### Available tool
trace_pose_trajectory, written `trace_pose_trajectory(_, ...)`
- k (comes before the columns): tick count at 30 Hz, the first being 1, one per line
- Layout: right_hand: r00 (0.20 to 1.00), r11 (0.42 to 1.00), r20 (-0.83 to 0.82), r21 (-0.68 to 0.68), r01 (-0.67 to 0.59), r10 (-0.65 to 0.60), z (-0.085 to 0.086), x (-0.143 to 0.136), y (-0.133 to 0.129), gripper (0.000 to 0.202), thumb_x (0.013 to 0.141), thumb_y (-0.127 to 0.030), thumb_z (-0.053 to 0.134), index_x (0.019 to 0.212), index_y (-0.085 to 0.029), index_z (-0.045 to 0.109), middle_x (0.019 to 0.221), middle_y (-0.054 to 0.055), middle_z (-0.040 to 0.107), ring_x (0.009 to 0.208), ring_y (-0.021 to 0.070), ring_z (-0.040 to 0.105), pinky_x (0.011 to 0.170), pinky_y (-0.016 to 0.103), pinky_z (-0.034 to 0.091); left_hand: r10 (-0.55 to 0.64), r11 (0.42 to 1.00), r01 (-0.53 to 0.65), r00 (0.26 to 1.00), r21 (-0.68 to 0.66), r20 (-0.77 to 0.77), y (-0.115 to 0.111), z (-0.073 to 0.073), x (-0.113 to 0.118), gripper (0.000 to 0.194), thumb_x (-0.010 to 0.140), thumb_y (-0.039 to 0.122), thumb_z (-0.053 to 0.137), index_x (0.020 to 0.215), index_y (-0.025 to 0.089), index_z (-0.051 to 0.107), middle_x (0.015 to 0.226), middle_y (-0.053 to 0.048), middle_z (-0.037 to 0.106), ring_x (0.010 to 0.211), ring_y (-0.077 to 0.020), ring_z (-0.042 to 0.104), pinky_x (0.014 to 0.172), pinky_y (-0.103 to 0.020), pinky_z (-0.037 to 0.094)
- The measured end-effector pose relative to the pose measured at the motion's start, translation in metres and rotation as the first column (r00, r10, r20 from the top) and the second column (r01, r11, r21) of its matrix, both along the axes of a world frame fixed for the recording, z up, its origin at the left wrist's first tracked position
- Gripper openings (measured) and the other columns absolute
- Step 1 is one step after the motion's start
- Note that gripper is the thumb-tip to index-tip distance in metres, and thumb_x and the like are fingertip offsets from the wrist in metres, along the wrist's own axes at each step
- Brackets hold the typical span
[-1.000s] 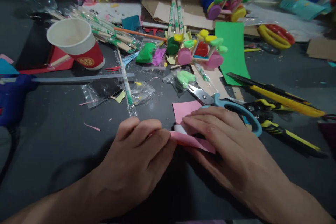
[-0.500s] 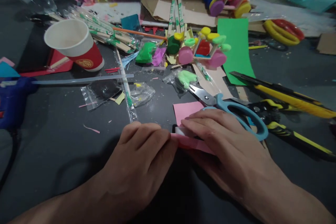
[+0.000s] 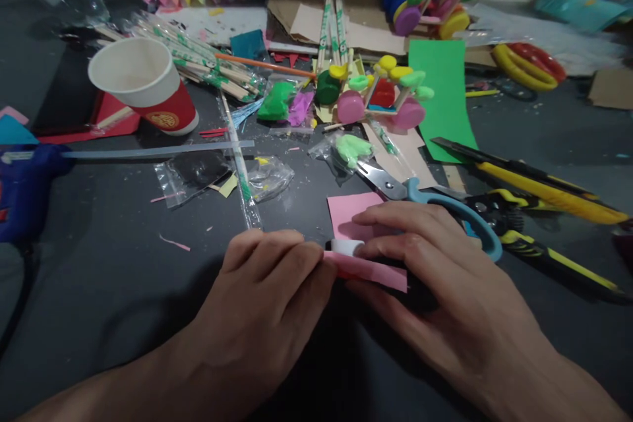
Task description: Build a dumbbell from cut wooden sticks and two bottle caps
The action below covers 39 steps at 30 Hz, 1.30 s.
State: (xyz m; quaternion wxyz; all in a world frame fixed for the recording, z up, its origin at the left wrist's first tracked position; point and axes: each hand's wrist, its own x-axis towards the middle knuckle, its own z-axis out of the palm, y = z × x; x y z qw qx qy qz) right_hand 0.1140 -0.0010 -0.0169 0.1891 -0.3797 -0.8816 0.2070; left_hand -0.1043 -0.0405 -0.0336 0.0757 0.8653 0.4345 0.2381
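My left hand (image 3: 274, 297) is closed, its fingers pinching the left end of a pink paper strip (image 3: 370, 267). A small white rounded piece (image 3: 347, 248) with a dark end lies against the strip's far side. My right hand (image 3: 440, 277) is spread around the strip's free right end, thumb below and fingers above. One right fingertip is at the white piece. Behind it a flat pink paper piece (image 3: 346, 211) lies on the table, partly under my right fingers. Blue-handled scissors (image 3: 420, 192) rest just beyond my right hand.
Yellow cutters (image 3: 544, 247) and a utility knife (image 3: 544, 188) lie at the right. A blue glue gun (image 3: 24, 184) is at the left, near a paper cup (image 3: 143, 89). Further back are green paper (image 3: 440, 92), wrapped chopsticks (image 3: 188, 53) and a small wheeled model (image 3: 380, 95).
My right hand has loosened and shifted slightly right, its fingers spreading apart. The strip's right end and more of the white piece now show. My left hand keeps its grip.
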Motion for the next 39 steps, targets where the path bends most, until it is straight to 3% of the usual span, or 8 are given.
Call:
trace_pose_trajectory(11,0.999,1.0,-0.045,-0.012,-0.026,0.025,-0.003,-0.007,0.001,0.011,0.094,-0.014,0.06,0.103,-0.019,0.057,0.118,0.008,0.059,0.114,0.0226,0.054,0.095,0.035,0.045,-0.008,1.0,0.01,0.997,0.02,-0.078,-0.002,-0.002,0.001,0.029,0.104,0.017,0.039,0.115,0.013,0.066,0.107,-0.004,0.071,0.106,-0.0218,0.053,0.089,-0.038,0.032)
trace_pose_trajectory(18,0.996,0.999,-0.079,0.026,-0.037,0.039,-0.006,-0.005,0.002,0.022,0.094,-0.016,0.061,0.115,-0.014,0.057,0.116,0.009,0.061,0.113,0.0205,0.053,0.097,0.031,0.042,-0.02,1.0,0.02,0.998,0.001,-0.066,-0.001,-0.002,0.0,0.03,0.105,0.017,0.036,0.115,0.012,0.064,0.105,-0.005,0.069,0.106,-0.0214,0.053,0.09,-0.037,0.031)
trace_pose_trajectory(24,0.995,0.999,-0.099,0.043,-0.026,0.031,-0.005,-0.004,-0.001,0.019,0.094,-0.016,0.062,0.112,-0.018,0.057,0.119,0.007,0.06,0.115,0.0208,0.053,0.103,0.034,0.039,-0.03,1.0,0.03,0.999,0.003,-0.028,0.0,0.0,-0.003,0.029,0.105,0.018,0.037,0.114,0.014,0.064,0.105,-0.005,0.07,0.105,-0.0206,0.053,0.09,-0.038,0.03)
trace_pose_trajectory(30,0.996,0.999,-0.08,-0.018,0.04,-0.042,-0.009,-0.006,-0.002,0.024,0.094,-0.019,0.061,0.117,-0.017,0.054,0.11,0.007,0.061,0.106,0.0206,0.056,0.091,0.031,0.046,-0.024,1.0,0.024,0.999,0.015,-0.039,-0.001,-0.001,0.0,0.032,0.105,0.014,0.033,0.111,0.012,0.064,0.104,-0.006,0.07,0.106,-0.0218,0.053,0.09,-0.039,0.03)
trace_pose_trajectory(35,0.995,0.998,-0.084,-0.012,0.055,-0.056,-0.013,-0.002,-0.004,0.036,0.093,-0.021,0.063,0.126,-0.018,0.05,0.115,0.008,0.061,0.107,0.0225,0.056,0.091,0.033,0.047,0.021,1.0,-0.02,0.999,-0.023,0.046,0.001,0.006,-0.009,0.023,0.098,0.015,0.051,0.12,0.017,0.059,0.114,-0.005,0.066,0.111,-0.0214,0.053,0.098,-0.039,0.031)
trace_pose_trajectory(39,0.987,0.994,-0.118,-0.021,0.11,-0.112,-0.007,0.0,-0.003,0.039,0.092,-0.023,0.066,0.127,-0.022,0.05,0.118,0.006,0.061,0.107,0.02,0.058,0.09,0.03,0.048,0.196,0.975,-0.157,0.943,-0.16,0.268,0.004,0.013,-0.024,0.041,0.091,0.024,0.064,0.13,0.022,0.052,0.128,-0.006,0.057,0.121,-0.0219,0.05,0.106,-0.035,0.033)
